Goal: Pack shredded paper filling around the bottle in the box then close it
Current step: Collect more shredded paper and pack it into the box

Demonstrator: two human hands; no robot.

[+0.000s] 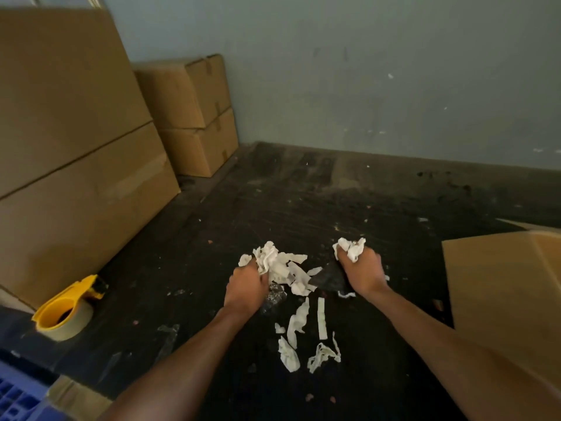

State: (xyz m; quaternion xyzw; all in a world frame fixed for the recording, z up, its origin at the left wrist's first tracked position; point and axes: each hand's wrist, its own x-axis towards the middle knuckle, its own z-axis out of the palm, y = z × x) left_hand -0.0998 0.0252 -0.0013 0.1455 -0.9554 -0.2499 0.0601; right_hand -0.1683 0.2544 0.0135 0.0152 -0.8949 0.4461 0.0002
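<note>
Nearest you, loose strips of shredded paper (306, 335) lie scattered on the dark floor (188, 268), not yet collected. Just beyond, your left hand (246, 288) has its fingers curled round a bunch of strips, and your right hand (361, 270) clenches a smaller wad. Both hold their paper above the floor. To your right sits a cardboard box (498, 287); its inside is out of sight, and so is the bottle. Further left lies a yellow tape dispenser (65, 308), unused. By my judgement you are early: gathering only, with packing and closing left.
</note>
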